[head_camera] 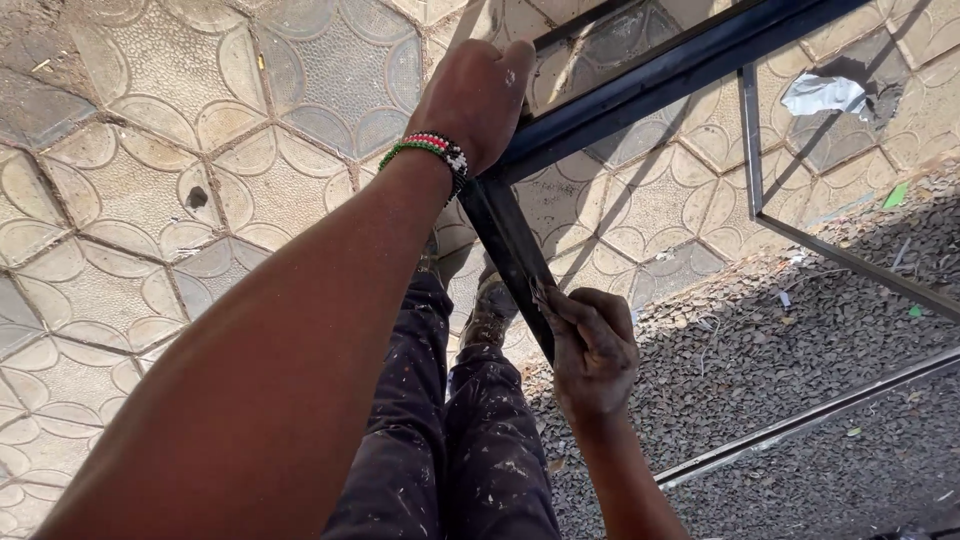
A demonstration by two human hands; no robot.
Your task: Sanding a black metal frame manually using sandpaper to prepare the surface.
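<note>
A dark metal frame of square tube stands in front of me, with one bar running up to the right and another bar slanting down toward me. My left hand, with a beaded wristband, grips the frame at the corner where the two bars meet. My right hand is closed low on the slanted bar and presses something small and pale against it. What that small piece is, I cannot tell.
Patterned paving tiles cover the ground at left and gravel at right. My paint-spattered trousers and boots are below the frame. Thinner frame bars cross the gravel. A crumpled scrap lies at top right.
</note>
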